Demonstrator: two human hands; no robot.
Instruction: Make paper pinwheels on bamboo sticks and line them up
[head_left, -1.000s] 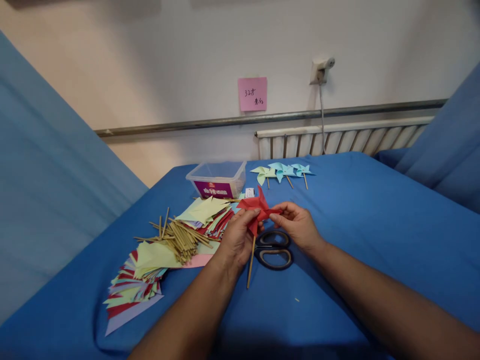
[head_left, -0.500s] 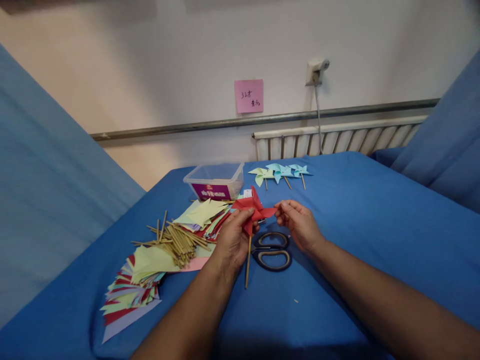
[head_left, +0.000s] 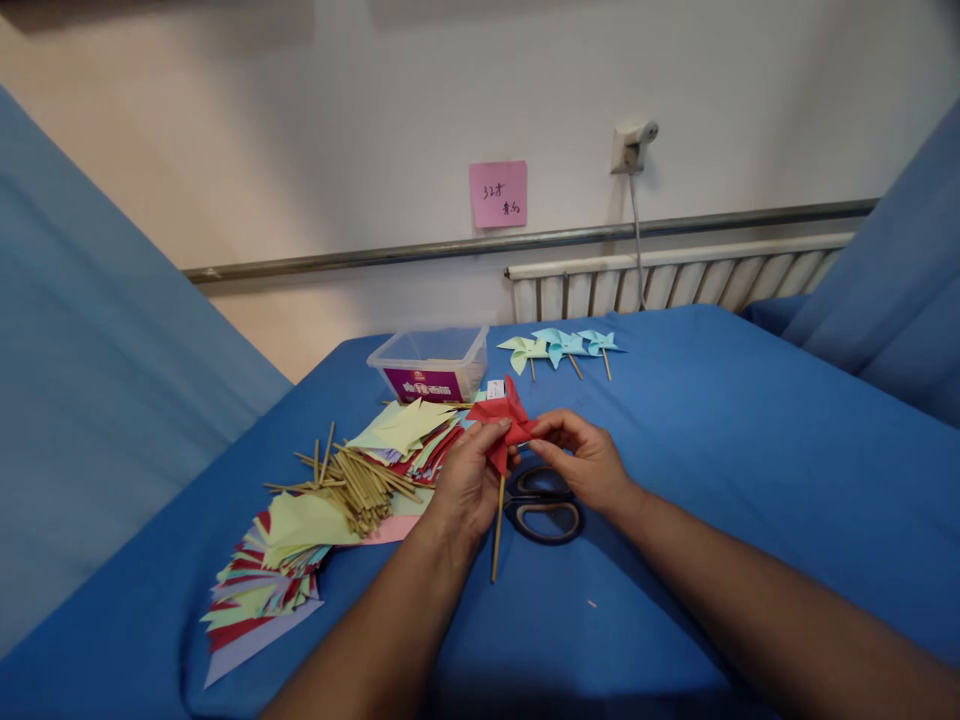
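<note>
A red paper pinwheel (head_left: 498,409) on a thin wooden stick (head_left: 498,530) is held up over the middle of the table. My left hand (head_left: 471,478) is closed on it, thumb on the front near the centre and the other fingers behind. With thumb and fingers, my right hand (head_left: 585,457) pinches the pinwheel's right-hand blade. Below my right hand lies a pair of scissors (head_left: 551,522) with dark handles; its blades are hidden behind my left hand and the pinwheel.
Left of my hands lie heaped wooden sticks (head_left: 364,490) and fanned stacks of coloured paper (head_left: 259,595). Behind them stands a clear plastic box (head_left: 427,347). Three finished-looking pinwheels (head_left: 564,345) lie at the back of the blue-covered table (head_left: 720,420), near a radiator (head_left: 675,280).
My right hand has moved left, from the blade's outer tip in toward the pinwheel's body. That blade now looks shorter and bent inward. My left hand has barely shifted.
</note>
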